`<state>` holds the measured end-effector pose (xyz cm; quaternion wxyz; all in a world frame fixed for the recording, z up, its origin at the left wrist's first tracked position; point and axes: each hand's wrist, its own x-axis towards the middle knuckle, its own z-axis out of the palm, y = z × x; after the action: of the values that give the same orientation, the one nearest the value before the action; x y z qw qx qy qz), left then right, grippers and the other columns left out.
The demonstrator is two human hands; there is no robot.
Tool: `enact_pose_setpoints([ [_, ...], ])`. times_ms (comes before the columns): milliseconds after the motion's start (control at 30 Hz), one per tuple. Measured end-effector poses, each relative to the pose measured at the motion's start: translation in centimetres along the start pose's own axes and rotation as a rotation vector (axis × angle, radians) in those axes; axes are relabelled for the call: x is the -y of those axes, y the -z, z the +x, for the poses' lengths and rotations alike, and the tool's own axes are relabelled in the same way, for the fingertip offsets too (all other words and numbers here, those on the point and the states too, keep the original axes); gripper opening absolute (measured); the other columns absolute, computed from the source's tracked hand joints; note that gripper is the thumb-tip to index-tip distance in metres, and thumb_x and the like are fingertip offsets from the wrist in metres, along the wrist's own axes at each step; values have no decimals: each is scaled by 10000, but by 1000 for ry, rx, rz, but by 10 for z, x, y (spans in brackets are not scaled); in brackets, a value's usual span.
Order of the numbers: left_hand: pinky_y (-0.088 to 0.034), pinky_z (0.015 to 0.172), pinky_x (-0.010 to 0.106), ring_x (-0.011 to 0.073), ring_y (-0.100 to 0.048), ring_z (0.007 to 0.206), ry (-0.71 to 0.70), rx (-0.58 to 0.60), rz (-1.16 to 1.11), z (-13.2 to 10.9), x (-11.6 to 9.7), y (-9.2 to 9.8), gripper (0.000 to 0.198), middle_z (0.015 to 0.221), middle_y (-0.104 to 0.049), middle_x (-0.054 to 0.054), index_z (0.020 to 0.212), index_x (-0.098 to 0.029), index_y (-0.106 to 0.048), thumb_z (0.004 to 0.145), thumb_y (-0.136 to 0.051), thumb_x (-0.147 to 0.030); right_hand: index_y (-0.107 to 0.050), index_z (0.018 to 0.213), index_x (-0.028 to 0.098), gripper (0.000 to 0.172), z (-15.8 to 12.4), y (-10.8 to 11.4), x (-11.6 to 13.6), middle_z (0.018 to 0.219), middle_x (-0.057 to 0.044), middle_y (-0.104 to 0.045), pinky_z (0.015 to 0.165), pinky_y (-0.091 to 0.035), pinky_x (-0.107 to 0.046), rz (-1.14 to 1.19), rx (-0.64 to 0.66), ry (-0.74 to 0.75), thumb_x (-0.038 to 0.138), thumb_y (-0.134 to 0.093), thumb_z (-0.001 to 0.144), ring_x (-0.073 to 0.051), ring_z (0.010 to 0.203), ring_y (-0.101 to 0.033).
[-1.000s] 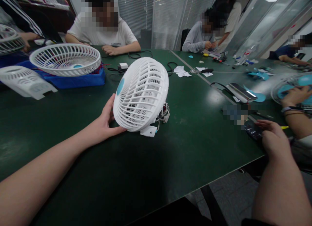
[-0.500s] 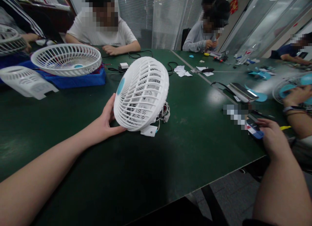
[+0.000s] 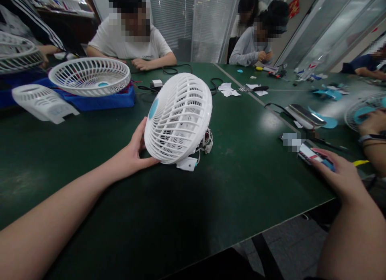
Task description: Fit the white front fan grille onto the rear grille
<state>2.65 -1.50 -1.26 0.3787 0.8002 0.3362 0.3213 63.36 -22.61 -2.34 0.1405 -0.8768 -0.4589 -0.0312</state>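
Observation:
My left hand [image 3: 132,151] holds a small fan head [image 3: 179,119] at the left side of its white grille, thumb along the bottom and fingers behind. The fan head is tilted on the green table, with a blue disc at the grille's centre. Bunched wires [image 3: 206,142] and a small white tab with a hole [image 3: 187,163] stick out behind and below it. At the right table edge, my right hand [image 3: 340,171] is closed around the near end of a flat dark phone-like device [image 3: 306,152]; part of its face is blurred out.
At left, a white grille [image 3: 90,77] rests on a blue bin [image 3: 104,101], near a white plastic housing [image 3: 45,103]. Paper scraps [image 3: 229,89], a power bank-like block [image 3: 306,116] and cables lie beyond. Co-workers sit around the table; one's hand [image 3: 374,123] is close at right.
The whole scene has shifted slightly right in the picture. My right hand has moved a little further over the device, whose face shows more. My left hand keeps its hold on the fan head.

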Motion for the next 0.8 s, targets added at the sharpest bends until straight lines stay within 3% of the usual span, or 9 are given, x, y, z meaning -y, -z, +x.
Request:
enact_pose_setpoints([
  [167,-305,1139,558,365,-162,1493,-16,-41,48,-1,5,0,1183,1653,-70,104,1570,-217,17,740,-769,-521,-619,1270,228,657,0,-2,-3,1283,-150,-606,1016,-391,-420,-55,-14,34,597,-504,738,-331,1195,-537],
  [333,-286,1160,539,356,-129,1501,-27,-40,55,-2,3,-1,1163,1656,-66,92,1571,-217,10,749,-773,-471,-499,1385,279,803,0,-4,1,1264,-96,-623,945,-458,-414,-14,-52,-34,640,-564,671,-322,1124,-597],
  [467,-273,1173,537,357,-132,1500,-7,-17,12,-2,2,0,1161,1658,-46,89,1569,-233,41,766,-766,-463,-485,1388,275,840,0,-7,-1,1300,-106,-607,981,-456,-439,21,-76,-79,669,-587,653,-343,1186,-577],
  [600,-271,1182,532,361,-143,1497,-16,-13,-9,-1,6,-1,1176,1658,-62,87,1567,-271,54,756,-773,-472,-493,1383,187,911,4,2,5,1266,-153,-616,991,-463,-480,-48,-70,-43,713,-545,641,-376,1148,-590],
  [667,-279,1182,529,370,-149,1493,-22,-20,6,0,8,-1,1192,1656,-78,94,1567,-282,53,738,-784,-471,-530,1341,126,907,7,17,28,1237,-191,-617,993,-458,-515,-116,-134,49,709,-514,647,-395,1133,-586],
  [733,-298,1174,531,378,-159,1490,-18,-37,28,1,8,-3,1200,1654,-85,106,1567,-281,53,729,-785,-471,-569,1275,115,802,9,36,74,1230,-194,-614,968,-480,-518,-59,-187,207,642,-502,674,-370,1125,-590],
  [800,-322,1162,531,381,-167,1489,-9,-57,40,3,5,-5,1208,1653,-82,118,1566,-273,58,721,-783,-467,-587,1242,164,679,6,51,138,1211,-146,-628,915,-523,-487,31,-31,429,579,-539,707,-317,1101,-605],
])
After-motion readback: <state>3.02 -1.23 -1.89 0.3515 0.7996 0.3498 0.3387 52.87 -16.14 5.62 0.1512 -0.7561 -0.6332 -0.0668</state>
